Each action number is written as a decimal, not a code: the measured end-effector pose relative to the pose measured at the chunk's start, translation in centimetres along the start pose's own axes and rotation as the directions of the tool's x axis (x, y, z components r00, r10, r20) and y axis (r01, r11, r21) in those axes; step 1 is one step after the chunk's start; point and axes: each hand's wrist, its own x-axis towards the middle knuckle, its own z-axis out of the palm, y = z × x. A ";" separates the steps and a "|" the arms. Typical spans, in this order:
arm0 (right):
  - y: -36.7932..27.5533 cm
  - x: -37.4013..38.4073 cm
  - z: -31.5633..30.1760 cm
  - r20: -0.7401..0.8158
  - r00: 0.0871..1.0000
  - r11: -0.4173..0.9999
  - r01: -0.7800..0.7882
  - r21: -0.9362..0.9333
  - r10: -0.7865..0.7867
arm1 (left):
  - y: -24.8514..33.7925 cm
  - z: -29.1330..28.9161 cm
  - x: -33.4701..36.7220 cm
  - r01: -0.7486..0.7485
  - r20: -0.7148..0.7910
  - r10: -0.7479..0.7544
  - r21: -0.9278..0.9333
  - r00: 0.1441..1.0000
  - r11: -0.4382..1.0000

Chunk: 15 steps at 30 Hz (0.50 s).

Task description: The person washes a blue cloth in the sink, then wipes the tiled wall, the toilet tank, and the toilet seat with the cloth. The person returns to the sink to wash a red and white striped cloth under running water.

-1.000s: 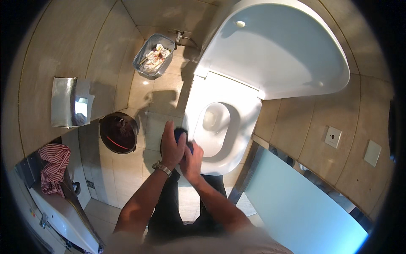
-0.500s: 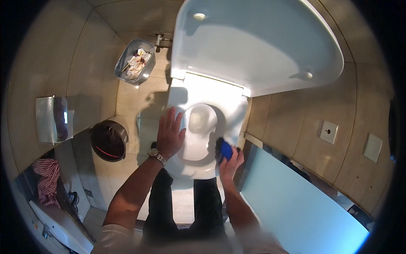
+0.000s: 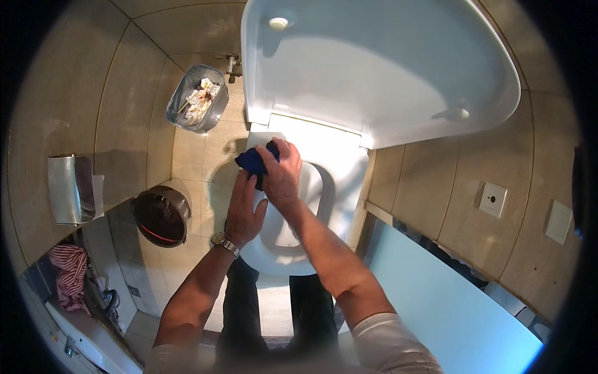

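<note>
A white toilet stands before me with its lid (image 3: 374,68) raised and its seat (image 3: 339,146) down. My right hand (image 3: 284,179) reaches across to the rear left of the seat. It is closed on a blue cloth (image 3: 251,161) with dark edges, bunched under the fingers. Just below, my left hand (image 3: 244,215) lies along the seat's left side, fingers stretched out. Its fingertips meet the near edge of the cloth; whether they press on it I cannot tell. A watch (image 3: 223,242) is on the left wrist.
Left of the toilet stand a lined waste bin (image 3: 216,118) with crumpled tissues and a dark bucket (image 3: 182,202). A metal paper holder (image 3: 65,190) hangs on the left wall. A striped cloth (image 3: 70,274) hangs at lower left. A pale blue panel (image 3: 436,299) runs along the right.
My right hand has carried the blue cloth from the seat's right side across to its rear left. My left hand has shifted slightly nearer to me.
</note>
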 end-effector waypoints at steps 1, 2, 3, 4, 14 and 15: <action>0.2 0.4 -0.6 0.025 0.999 0.999 0.043 -0.021 -0.042 | -0.1 -0.2 -0.3 0.001 0.018 -0.002 0.049 1.000 0.999; 1.9 0.7 -1.0 0.019 1.000 0.996 -0.005 -0.086 0.007 | -0.4 -0.4 -0.6 0.002 0.030 -0.005 0.096 1.000 0.995; 3.7 0.2 -2.2 -0.051 0.999 0.980 -0.002 -0.199 -0.009 | -0.4 -0.5 -1.1 0.036 0.038 -0.039 0.079 0.999 0.996; 4.3 0.2 -4.4 -0.113 0.993 0.977 -0.047 -0.207 0.024 | -0.7 -0.5 -2.3 0.079 0.041 -0.082 0.065 0.996 0.995; 9.9 -21.1 -14.0 -0.087 0.758 0.754 -0.652 -0.083 0.646 | 2.2 1.6 -15.4 0.634 0.056 -0.635 -0.168 0.771 0.755; 9.3 -23.9 -14.3 -0.042 0.690 0.688 -0.724 -0.052 0.722 | 2.6 1.7 -15.8 0.658 0.054 -0.664 -0.216 0.745 0.721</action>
